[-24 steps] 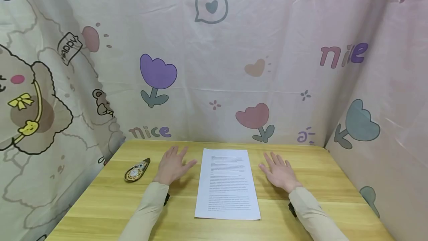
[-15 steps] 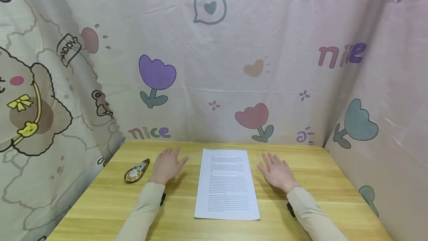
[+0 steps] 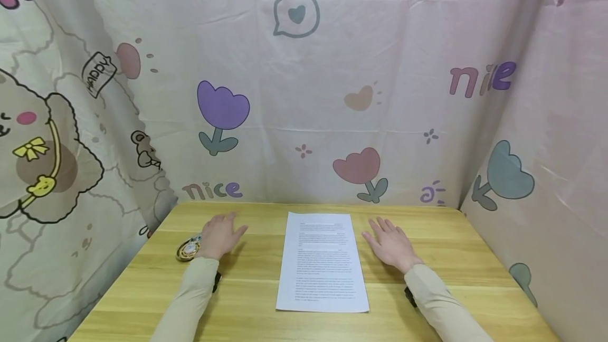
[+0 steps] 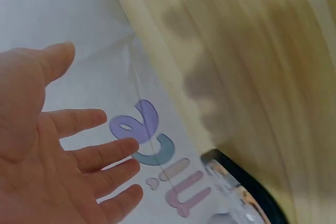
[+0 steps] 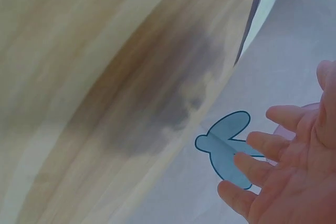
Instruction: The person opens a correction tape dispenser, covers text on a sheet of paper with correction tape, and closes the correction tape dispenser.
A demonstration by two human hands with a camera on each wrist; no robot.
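My left hand (image 3: 219,237) hovers over the table's left side with fingers spread and nothing held. Its outline covers the narrow tip of a teardrop-shaped correction tape (image 3: 188,248) with a clear casing and inner wheels. In the left wrist view the correction tape (image 4: 242,192) lies on the wood, apart from the fingers (image 4: 105,157). A printed sheet of paper (image 3: 322,268) lies flat in the middle of the table. Right of the sheet, my right hand (image 3: 391,245) is held with extended fingers and grips nothing; the right wrist view shows its shadow on the wood.
The light wooden table (image 3: 465,273) runs back to a patterned cloth (image 3: 285,94) hanging behind it. Cloth also hangs along the left and right sides. Dark straps sit at both wrists, below beige sleeves (image 3: 187,294).
My left hand has moved left, from beside the paper to over the correction tape's tip. The right hand has barely shifted. Paper and correction tape stay in place.
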